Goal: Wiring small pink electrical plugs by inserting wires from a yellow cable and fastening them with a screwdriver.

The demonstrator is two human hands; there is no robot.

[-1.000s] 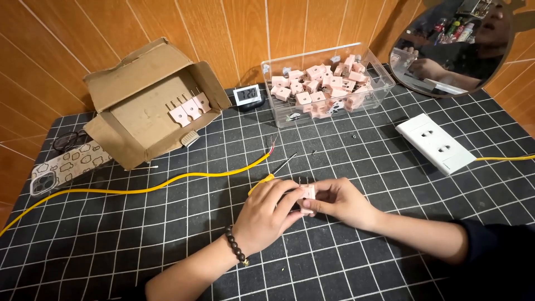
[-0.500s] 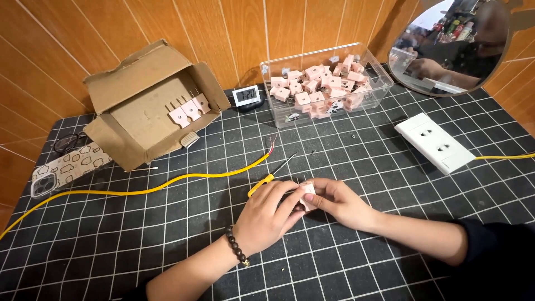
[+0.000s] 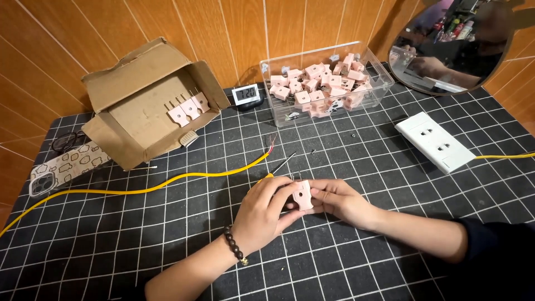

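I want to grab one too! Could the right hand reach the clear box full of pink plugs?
Probably yes: the clear box is open-topped with bare mat before it, but the right hand already holds a pink plug with the left hand.

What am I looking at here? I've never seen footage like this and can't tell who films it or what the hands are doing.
The camera sits on a person's head and looks down at their own two bare hands over a black gridded mat. The left hand, with a bead bracelet at the wrist, and the right hand hold one small pink plug between them. A screwdriver lies partly under the left hand. Beside it runs a yellow cable with bared wire ends. Behind are an open cardboard box with three pink plugs, a clear bin full of them, a small digital clock, a white socket strip, a phone and a mirror.
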